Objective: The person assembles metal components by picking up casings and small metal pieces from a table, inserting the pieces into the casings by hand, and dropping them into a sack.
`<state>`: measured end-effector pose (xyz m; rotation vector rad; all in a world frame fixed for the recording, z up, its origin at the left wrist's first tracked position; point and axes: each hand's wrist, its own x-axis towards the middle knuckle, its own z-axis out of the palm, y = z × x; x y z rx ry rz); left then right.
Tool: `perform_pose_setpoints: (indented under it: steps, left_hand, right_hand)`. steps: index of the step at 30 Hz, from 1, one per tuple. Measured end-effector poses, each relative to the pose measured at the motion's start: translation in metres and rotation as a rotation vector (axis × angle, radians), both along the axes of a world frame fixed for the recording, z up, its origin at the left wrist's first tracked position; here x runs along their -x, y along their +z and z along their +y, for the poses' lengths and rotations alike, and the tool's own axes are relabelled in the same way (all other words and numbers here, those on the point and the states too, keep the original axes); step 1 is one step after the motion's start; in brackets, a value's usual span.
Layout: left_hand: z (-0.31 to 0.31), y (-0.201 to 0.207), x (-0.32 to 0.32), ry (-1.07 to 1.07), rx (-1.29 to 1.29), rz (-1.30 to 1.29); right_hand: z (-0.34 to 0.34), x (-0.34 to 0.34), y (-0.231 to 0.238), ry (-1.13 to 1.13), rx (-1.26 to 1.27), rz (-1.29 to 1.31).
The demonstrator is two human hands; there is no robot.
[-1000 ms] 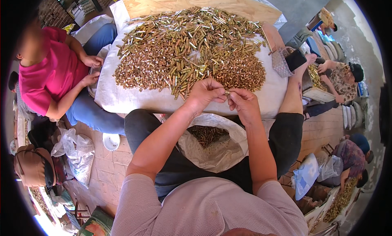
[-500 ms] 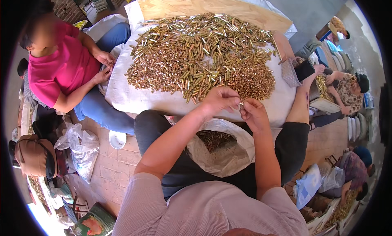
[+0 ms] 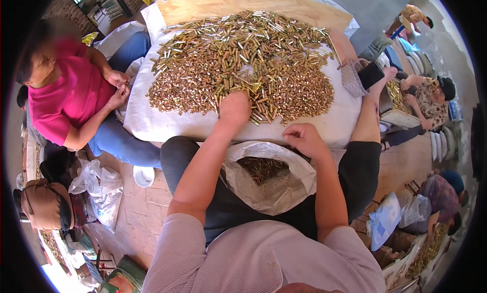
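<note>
A heap of long, thin gold-coloured metal tubes point(image 3: 253, 32) covers the far and middle part of the white-covered table point(image 3: 147, 125). Smaller gold-coloured metal pieces lie in one pile at the left point(image 3: 185, 87) and another at the right point(image 3: 309, 93). My left hand point(image 3: 235, 109) reaches to the near edge of the tubes, its fingertips hidden among them. Closer to me, at the table's front edge, my right hand point(image 3: 304, 139) has its fingers curled together; whether anything is in them is hidden. Below it an open white sack point(image 3: 274, 204) between my legs holds many thin metal pieces point(image 3: 261, 169).
A wooden board point(image 3: 213, 6) borders the table's far side. At the right edge are a clear plastic basket point(image 3: 351, 80) and a dark phone point(image 3: 371, 75). A person in pink point(image 3: 76, 93) sits at the left. On the floor stands a white bowl point(image 3: 144, 176).
My hands, together before around a small metal piece, have parted. My left hand has moved left and forward to the tubes; my right has drawn slightly down toward the sack.
</note>
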<state>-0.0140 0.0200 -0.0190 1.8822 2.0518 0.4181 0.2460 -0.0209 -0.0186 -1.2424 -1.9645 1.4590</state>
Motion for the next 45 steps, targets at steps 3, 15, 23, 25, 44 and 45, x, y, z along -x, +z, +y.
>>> perform_pose_setpoints:
  steps: [3, 15, 23, 25, 44, 45]
  left_hand:
    - [0.005, -0.005, 0.004, 0.021, 0.02, -0.038]
    - [0.006, -0.004, 0.009, 0.057, -0.192, -0.358]
    - [-0.002, 0.018, 0.004, -0.013, 0.181, -1.326]
    - [-0.007, 0.02, -0.001, -0.016, 0.219, -1.49]
    - [-0.023, 0.015, -0.033, -0.057, 0.319, -1.595]
    - [-0.024, 0.015, -0.033, -0.056, 0.32, -1.595]
  right_hand:
    - [0.009, -0.012, -0.008, -0.119, -0.284, -0.177]
    - [0.008, 0.02, -0.023, -0.195, -0.653, -0.243]
    - [0.007, 0.022, -0.036, -0.165, -0.741, -0.369]
    - [0.004, 0.02, -0.037, -0.22, -0.617, -0.206]
    - [-0.002, 0.032, -0.002, -0.429, 0.392, 0.914]
    - [-0.002, 0.033, -0.001, -0.429, 0.393, 0.914]
